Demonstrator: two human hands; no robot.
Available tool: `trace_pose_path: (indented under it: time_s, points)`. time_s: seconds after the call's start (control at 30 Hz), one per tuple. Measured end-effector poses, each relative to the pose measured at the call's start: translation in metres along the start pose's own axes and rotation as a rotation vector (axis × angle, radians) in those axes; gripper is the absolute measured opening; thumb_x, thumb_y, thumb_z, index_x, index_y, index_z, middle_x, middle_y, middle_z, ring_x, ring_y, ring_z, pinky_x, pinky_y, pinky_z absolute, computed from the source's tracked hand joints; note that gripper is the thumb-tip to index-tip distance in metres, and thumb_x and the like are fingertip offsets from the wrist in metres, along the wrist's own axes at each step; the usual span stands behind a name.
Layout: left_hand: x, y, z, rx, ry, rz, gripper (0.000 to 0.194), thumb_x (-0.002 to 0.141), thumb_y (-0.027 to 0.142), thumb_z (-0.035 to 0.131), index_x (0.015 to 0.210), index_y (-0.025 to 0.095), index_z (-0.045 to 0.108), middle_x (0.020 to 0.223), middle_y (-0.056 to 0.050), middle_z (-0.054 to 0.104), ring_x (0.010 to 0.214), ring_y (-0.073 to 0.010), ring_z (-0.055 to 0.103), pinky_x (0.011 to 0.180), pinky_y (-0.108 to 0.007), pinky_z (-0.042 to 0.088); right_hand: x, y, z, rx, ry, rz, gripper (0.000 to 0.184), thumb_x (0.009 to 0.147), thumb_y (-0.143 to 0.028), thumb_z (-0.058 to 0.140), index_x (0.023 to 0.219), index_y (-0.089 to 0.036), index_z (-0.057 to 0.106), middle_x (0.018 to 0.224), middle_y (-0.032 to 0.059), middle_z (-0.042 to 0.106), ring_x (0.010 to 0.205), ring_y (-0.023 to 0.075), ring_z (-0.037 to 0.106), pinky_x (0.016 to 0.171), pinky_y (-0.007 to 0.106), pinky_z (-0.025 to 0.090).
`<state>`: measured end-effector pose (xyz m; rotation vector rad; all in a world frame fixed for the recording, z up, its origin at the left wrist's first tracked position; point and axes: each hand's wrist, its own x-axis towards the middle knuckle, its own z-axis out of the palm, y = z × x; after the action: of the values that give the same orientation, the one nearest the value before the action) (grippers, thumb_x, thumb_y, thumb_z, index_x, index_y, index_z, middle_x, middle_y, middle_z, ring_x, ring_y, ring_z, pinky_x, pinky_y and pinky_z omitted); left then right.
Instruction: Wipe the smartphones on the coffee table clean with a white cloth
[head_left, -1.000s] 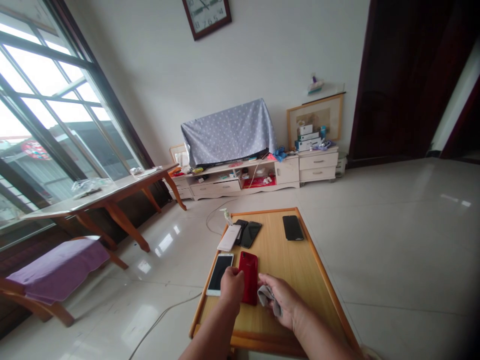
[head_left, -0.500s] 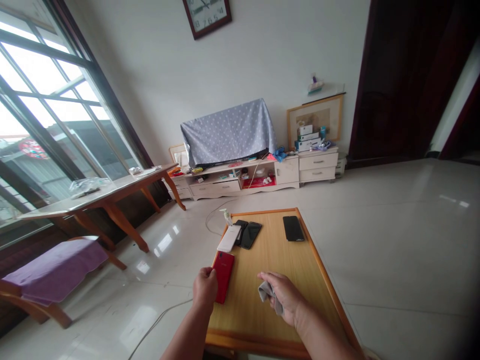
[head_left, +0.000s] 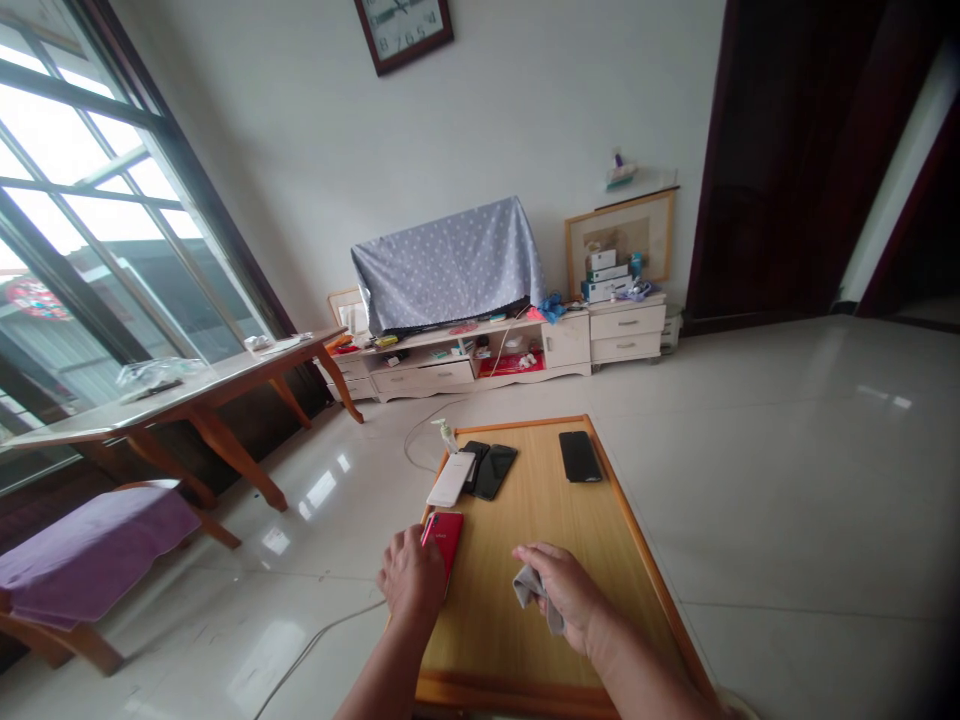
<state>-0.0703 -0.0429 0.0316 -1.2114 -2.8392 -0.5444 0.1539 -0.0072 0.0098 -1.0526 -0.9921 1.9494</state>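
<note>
My left hand is closed around the near end of a red phone at the left edge of the low wooden table. Resting on the tabletop, my right hand grips a crumpled grey cloth. At the table's far left lie a white phone and two dark phones side by side. A black phone lies alone near the far right corner. A small pump bottle stands at the far left corner.
A cable runs over the glossy floor left of the table. A long table and a bench with a purple cushion stand by the window. A TV unit with a covered screen lines the far wall.
My left hand carried the red phone from the table's middle to its left edge, over where a white-screened phone lay. That white-screened phone is out of sight now. My right hand stayed put.
</note>
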Motion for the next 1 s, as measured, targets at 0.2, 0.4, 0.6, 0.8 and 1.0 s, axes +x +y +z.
trace_pose_path:
  time_s: [0.2,0.4,0.6,0.8,1.0]
  points:
    - [0.003,0.066,0.022,0.065,-0.132,0.390,0.046,0.098,0.040,0.034,0.137,0.025,0.051,0.150,-0.009,0.048,0.139,-0.0263,0.039,0.111,-0.042,0.030,0.000,-0.003,-0.002,-0.033,0.015,-0.027,0.035,0.074,-0.055,0.068,0.079,-0.022,0.058,0.062,-0.0048,0.052,0.054,0.0099,0.044,0.047,0.021,0.028]
    - [0.015,0.109,0.052,0.098,-0.265,0.452,0.068,0.092,0.047,0.046,0.152,0.017,0.036,0.161,-0.014,0.033,0.151,-0.0301,0.021,0.119,-0.048,0.020,0.002,-0.013,-0.008,0.012,0.039,-0.088,0.033,0.074,-0.053,0.067,0.075,-0.021,0.057,0.061,-0.0047,0.050,0.054,0.0093,0.040,0.047,0.021,0.027]
    - [0.003,0.113,0.055,0.130,-0.301,0.559,0.065,0.092,0.044,0.046,0.151,0.018,0.039,0.159,-0.012,0.038,0.151,-0.0297,0.021,0.122,-0.048,0.010,0.004,-0.020,-0.014,0.038,0.064,-0.052,0.031,0.076,-0.050,0.068,0.080,-0.021,0.060,0.064,-0.0040,0.051,0.058,0.0100,0.043,0.049,0.020,0.029]
    - [-0.026,0.103,0.041,0.112,-0.281,0.670,0.042,0.090,0.041,0.050,0.128,0.029,0.061,0.131,-0.011,0.061,0.127,-0.0309,0.049,0.111,-0.046,0.028,0.006,-0.015,-0.016,0.040,0.060,-0.065,0.031,0.079,-0.050,0.067,0.081,-0.021,0.060,0.067,-0.0032,0.052,0.061,0.0103,0.046,0.050,0.020,0.031]
    - [0.004,0.092,0.033,0.109,-0.093,0.573,0.051,0.097,0.057,0.032,0.124,0.026,0.061,0.131,-0.011,0.060,0.123,-0.0300,0.050,0.105,-0.045,0.033,0.001,-0.014,-0.020,-0.022,0.094,-0.064,0.032,0.077,-0.052,0.066,0.084,-0.020,0.061,0.066,-0.0033,0.051,0.058,0.0103,0.044,0.048,0.020,0.028]
